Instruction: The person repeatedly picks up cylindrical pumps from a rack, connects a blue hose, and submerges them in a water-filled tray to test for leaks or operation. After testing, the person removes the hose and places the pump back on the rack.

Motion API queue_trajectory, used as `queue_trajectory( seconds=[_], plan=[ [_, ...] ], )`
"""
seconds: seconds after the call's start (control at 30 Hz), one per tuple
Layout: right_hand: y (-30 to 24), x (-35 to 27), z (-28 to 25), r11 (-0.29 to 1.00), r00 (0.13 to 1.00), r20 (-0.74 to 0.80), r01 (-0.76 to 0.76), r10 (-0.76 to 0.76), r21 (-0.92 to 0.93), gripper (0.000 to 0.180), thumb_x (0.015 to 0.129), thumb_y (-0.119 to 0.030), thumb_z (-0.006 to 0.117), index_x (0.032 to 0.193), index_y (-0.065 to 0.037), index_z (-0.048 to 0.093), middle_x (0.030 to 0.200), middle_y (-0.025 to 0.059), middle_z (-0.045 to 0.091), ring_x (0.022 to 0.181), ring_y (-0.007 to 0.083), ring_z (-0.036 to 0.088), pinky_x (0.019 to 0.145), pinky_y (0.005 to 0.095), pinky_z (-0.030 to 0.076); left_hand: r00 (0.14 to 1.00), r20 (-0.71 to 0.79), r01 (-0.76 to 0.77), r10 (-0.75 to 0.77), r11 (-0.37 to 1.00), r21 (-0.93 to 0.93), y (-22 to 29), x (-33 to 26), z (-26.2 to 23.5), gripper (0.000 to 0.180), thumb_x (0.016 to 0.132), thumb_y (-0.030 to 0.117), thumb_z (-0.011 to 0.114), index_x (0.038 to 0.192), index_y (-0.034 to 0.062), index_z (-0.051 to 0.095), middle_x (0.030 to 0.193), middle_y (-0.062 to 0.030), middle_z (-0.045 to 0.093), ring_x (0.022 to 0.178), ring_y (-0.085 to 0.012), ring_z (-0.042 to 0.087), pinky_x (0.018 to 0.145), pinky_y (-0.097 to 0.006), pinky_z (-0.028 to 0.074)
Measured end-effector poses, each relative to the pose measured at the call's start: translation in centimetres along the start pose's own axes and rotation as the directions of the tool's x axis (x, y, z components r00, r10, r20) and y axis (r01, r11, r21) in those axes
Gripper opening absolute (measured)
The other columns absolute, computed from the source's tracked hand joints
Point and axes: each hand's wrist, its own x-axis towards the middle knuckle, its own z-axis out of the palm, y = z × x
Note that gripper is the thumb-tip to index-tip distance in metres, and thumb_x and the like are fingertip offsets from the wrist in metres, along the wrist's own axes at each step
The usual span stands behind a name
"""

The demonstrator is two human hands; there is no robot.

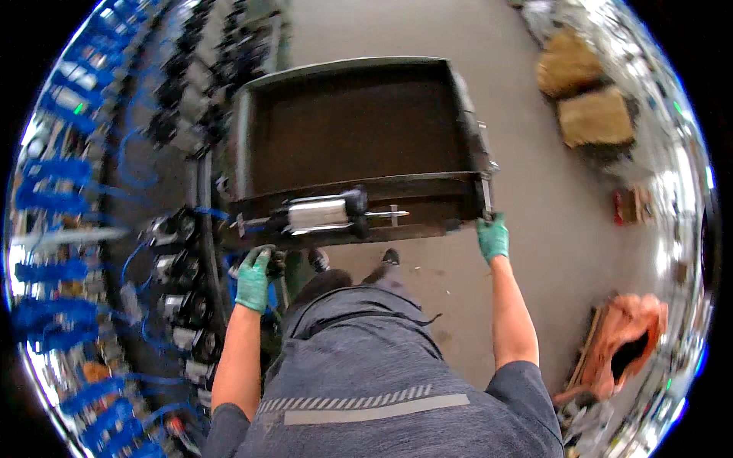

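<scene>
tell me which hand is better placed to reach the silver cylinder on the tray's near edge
Left, probably. The left hand sits just below the silver cylinder, while the right hand grips the tray's far right corner.

Your left hand [253, 278] and right hand [493, 237] wear green knit gloves with a matt, rubbery-looking coat. The tray cart [252, 145] you hold is dark sheet metal, dull and scuffed, with worn paint along its rim. The cylinder [318, 213] on its near wall is bright, smooth metal with a black matt end. The floor [550, 221] is grey concrete, faintly stained. The blue hoses [46, 172] look like glossy plastic.
</scene>
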Motion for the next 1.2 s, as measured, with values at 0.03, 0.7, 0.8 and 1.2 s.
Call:
queue_trajectory(
  seconds=[0.03, 0.7, 0.8, 1.2],
  plan=[
    [-0.6, -0.7, -0.3, 0.991, 1.000, 0.018, -0.002, -0.001, 0.133, 0.038, 0.088, -0.011, 0.068, 0.122, 0.000, 0.056, 0.114, 0.0218, 0.069, 0.103, 0.0363, 0.069, 0.089, 0.0441, 0.054, 1.000, -0.011, -0.007, 0.007, 1.000, -0.029, 0.0, -1.3, -0.9, 0.023, 0.106, 0.020, 0.058, 0.119, 0.0050, 0.069, 0.106, -0.0090, 0.074, 0.086, -0.0184, 0.070, 0.080, -0.036, 0.059],
    [-30.0, -8.2, 10.0, 0.566, 0.560, 0.669, 0.787, -0.488, -0.247, 0.029, 0.093, -0.028, 0.060, 0.114, -0.008, 0.064, 0.120, 0.0186, 0.066, 0.102, 0.0431, 0.068, 0.085, 0.0538, 0.055, 0.836, -0.210, -0.302, 0.507, 0.745, 0.595, 4.5, 1.5, -9.7, 0.024, 0.099, 0.014, 0.064, 0.120, 0.0035, 0.068, 0.111, -0.0153, 0.073, 0.100, -0.0246, 0.070, 0.089, -0.035, 0.054],
    [-30.3, -7.4, 10.4, 0.632, 0.560, 0.690, 0.751, -0.458, -0.190, 0.021, 0.091, -0.025, 0.060, 0.103, -0.008, 0.066, 0.110, 0.0202, 0.068, 0.102, 0.0434, 0.066, 0.086, 0.0529, 0.054, 0.797, -0.136, -0.304, 0.589, 0.585, 0.752, 5.2, 6.5, -10.5, 0.027, 0.096, 0.007, 0.060, 0.121, 0.0050, 0.069, 0.117, -0.0165, 0.072, 0.108, -0.0355, 0.069, 0.093, -0.040, 0.054],
    [-31.7, -1.7, -3.4, 0.897, 0.769, 0.468, 0.412, -0.435, 0.158, 0.022, 0.079, 0.007, 0.047, 0.094, -0.001, 0.063, 0.084, -0.0001, 0.060, 0.077, 0.0089, 0.053, 0.071, 0.0258, 0.047, 0.854, 0.503, -0.509, 0.130, 0.018, 0.860, 12.4, 14.3, -11.7, 0.035, 0.094, 0.033, 0.066, 0.119, 0.0088, 0.069, 0.116, -0.0159, 0.070, 0.117, -0.0378, 0.062, 0.104, -0.050, 0.046]
  ],
)
